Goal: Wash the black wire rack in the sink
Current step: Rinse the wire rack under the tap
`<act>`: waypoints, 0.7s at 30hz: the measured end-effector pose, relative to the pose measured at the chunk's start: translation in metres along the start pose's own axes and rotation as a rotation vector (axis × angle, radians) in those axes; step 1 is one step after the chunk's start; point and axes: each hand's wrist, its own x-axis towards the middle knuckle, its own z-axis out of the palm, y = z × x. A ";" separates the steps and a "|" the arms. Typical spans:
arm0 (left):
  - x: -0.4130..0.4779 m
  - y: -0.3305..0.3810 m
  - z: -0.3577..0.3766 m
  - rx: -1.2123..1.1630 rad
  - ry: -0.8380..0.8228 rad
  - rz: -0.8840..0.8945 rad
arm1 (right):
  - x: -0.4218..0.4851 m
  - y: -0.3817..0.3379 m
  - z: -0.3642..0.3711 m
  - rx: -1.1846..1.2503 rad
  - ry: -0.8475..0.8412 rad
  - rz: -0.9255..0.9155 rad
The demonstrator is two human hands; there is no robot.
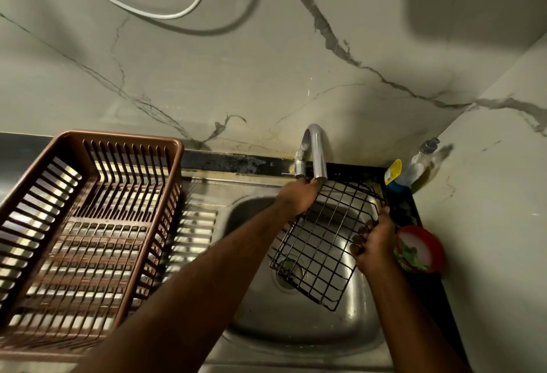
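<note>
Sink, stainless steel, single bowl with drain, set in a dark worktop. Black wire rack, square-grid, held tilted above the bowl and clear of its floor, its near corner over the drain.

Right hand: fingers curled around the rack's right edge wire, gripping it.

Red tub, round and open, on the worktop just right of that hand.

Left hand: at the rack's far-left corner, under the tap outlet. Its fingers are hidden behind the hand, so their state cannot be told.

Brown slatted basket, on the drainboard left of the bowl.

Chrome tap, arched.

Pump bottle and yellow-labelled container, in the far-right corner.

White cable, looped on the marbled wall.
</note>
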 end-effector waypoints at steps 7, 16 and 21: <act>-0.011 -0.018 0.007 -0.490 -0.134 -0.054 | 0.001 0.002 0.001 -0.113 0.077 -0.092; -0.002 -0.021 0.000 -0.561 -0.034 -0.022 | 0.021 -0.003 -0.002 -0.141 -0.008 -0.139; -0.011 -0.025 -0.016 -0.639 -0.253 -0.022 | 0.025 -0.005 -0.007 -0.109 -0.136 -0.036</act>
